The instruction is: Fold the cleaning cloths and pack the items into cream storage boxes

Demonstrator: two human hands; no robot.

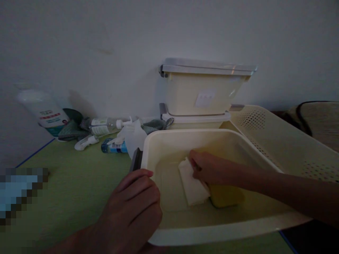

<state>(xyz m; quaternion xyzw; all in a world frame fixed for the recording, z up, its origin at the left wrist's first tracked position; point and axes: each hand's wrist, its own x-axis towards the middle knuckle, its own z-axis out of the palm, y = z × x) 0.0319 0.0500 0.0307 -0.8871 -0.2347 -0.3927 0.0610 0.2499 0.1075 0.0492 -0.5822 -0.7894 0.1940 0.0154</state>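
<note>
Pinching white cloth (193,185) inside cream bin (166,183), right hand (205,165); left hand (139,204) gripping rim (201,235)

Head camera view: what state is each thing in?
Cream plastic bin: open, left hand on its rim
White cloth: folded, in right hand
Cream box with grey lid: closed, stacked
Perforated cream basket: open
Clear bottle with white top: lying down
Blue-labelled bottle: lying down
White-and-teal bottle: standing

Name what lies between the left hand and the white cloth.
Only the bare wall and floor of the tub separate left hand from white cloth, in the head view.
</note>
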